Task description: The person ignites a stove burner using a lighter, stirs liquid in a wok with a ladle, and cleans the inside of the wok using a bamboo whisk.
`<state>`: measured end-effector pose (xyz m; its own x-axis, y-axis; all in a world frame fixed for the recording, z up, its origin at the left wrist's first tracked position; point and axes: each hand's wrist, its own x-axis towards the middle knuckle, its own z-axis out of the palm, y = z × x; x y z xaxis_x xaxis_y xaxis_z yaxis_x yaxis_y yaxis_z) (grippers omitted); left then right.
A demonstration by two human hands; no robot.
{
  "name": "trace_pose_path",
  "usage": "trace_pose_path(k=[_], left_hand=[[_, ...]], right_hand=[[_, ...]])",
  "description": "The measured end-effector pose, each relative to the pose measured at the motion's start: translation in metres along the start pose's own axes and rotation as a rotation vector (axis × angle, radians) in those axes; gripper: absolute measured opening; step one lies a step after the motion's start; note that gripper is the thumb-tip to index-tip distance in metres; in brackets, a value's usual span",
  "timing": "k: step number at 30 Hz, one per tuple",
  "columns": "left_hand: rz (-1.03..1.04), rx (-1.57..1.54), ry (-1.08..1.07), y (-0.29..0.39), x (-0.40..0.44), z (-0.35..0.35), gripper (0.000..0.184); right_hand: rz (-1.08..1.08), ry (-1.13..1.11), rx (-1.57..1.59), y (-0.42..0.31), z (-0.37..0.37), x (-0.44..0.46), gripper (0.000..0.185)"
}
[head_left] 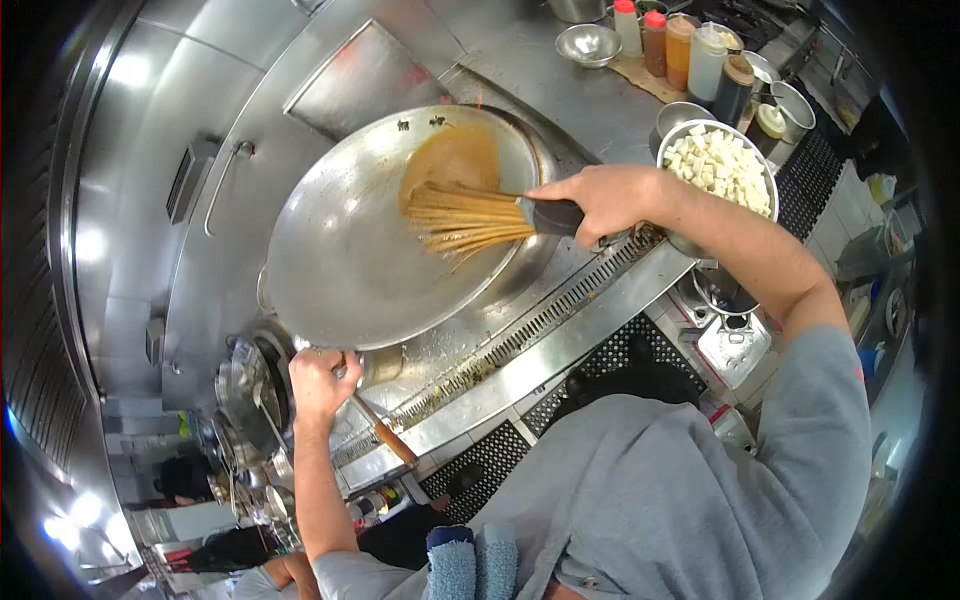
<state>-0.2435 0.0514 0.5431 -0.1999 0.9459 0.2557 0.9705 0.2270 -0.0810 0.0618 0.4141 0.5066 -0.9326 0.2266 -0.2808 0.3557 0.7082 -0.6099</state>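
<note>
My right hand (622, 200) is wrapped round the dark handle of a bamboo wok brush (465, 215), its thin splints fanned out inside a large steel wok (345, 260). Brown liquid (462, 155) pools beside the bristles at the wok's far right side. The wok looks tilted. At its near left edge my left hand (322, 380) is closed in a fist, gripping the wok there; the exact part held is hidden by the fingers. Just right of that fist lies a tool with a wooden handle (395, 442).
A bowl of white cubes (722, 165) stands on the right. Behind it are several squeeze bottles (678, 50) and a small metal bowl (588, 44). A slotted drain (560, 310) runs along the counter's front. Ladles and pans (250, 400) sit at left. Another person's arm (295, 572) shows at lower left.
</note>
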Motion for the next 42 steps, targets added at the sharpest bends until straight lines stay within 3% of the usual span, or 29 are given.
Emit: trace_pose_path(k=[14, 23, 32, 37, 42], left_hand=[[-0.119, 0.087, 0.166, 0.071, -0.012, 0.088, 0.030], [-0.122, 0.075, 0.323, 0.113, 0.011, 0.144, 0.032], [-0.052, 0.125, 0.389, 0.114, 0.009, 0.145, 0.033], [-0.122, 0.159, 0.320, 0.110, 0.003, 0.150, 0.036], [-0.085, 0.074, 0.382, 0.117, 0.003, 0.145, 0.035]], right_hand=[[0.016, 0.230, -0.195, 0.038, -0.003, 0.021, 0.086], [0.237, 0.466, -0.300, 0.051, 0.008, 0.056, 0.085], [0.320, 0.521, -0.351, 0.032, 0.031, 0.065, 0.083], [0.279, 0.559, -0.338, 0.024, 0.038, 0.067, 0.058], [0.406, 0.513, -0.312, 0.010, 0.036, 0.066, 0.059]])
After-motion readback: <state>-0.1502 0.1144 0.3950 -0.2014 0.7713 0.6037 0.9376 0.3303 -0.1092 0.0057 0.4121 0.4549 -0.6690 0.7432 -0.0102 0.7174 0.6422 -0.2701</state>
